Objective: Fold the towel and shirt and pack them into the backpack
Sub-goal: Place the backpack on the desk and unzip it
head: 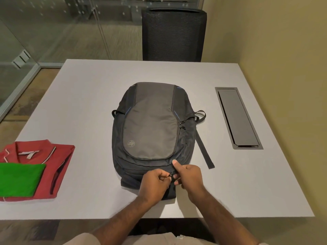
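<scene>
A dark grey backpack [152,124] lies flat in the middle of the table, its top end toward me and its zippers closed. My left hand [154,184] and my right hand [189,175] meet at that near end. Each pinches a zipper pull [171,174] on the main zipper, and my right thumb presses on the bag's fabric. A folded red shirt [58,161] lies at the table's left edge. A folded green towel [19,179] sits on top of the shirt's near part.
The grey table [88,103] has a recessed cable hatch [238,119] to the right of the backpack. A black mesh chair [174,34] stands at the far side. Glass wall on the left, a plain wall on the right.
</scene>
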The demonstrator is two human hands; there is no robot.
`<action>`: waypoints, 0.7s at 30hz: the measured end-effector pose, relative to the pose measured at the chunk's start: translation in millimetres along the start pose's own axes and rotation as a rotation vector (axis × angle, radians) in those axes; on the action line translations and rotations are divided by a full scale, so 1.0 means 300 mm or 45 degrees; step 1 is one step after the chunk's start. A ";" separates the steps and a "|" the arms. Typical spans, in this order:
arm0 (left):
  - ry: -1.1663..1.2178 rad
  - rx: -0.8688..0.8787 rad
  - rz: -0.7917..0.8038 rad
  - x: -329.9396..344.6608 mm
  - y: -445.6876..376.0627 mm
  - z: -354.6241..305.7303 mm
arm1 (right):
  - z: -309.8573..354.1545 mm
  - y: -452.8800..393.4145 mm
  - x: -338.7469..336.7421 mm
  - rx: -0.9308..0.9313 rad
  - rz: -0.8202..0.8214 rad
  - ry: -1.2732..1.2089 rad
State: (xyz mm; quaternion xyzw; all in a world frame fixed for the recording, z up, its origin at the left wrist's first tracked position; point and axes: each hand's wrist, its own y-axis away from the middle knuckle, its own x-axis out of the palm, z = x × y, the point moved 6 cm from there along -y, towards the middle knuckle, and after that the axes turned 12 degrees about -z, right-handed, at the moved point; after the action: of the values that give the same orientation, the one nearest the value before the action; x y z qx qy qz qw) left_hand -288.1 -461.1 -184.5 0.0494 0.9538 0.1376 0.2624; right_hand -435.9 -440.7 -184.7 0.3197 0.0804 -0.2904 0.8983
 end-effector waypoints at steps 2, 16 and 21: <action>-0.064 0.067 -0.017 -0.011 0.000 -0.010 | 0.006 -0.010 0.025 0.009 -0.025 -0.016; -0.529 0.328 -0.270 -0.347 -0.065 0.115 | 0.006 -0.055 -0.032 0.158 -0.123 -0.216; -0.559 0.239 -0.323 -0.468 -0.115 0.170 | 0.018 -0.075 -0.056 0.151 -0.144 -0.228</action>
State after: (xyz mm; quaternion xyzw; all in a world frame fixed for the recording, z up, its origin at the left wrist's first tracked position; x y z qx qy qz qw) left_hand -142.4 -505.5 -168.1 -0.0176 0.8812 0.0005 0.4725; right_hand -462.8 -450.1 -186.9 0.3399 0.0005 -0.3723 0.8636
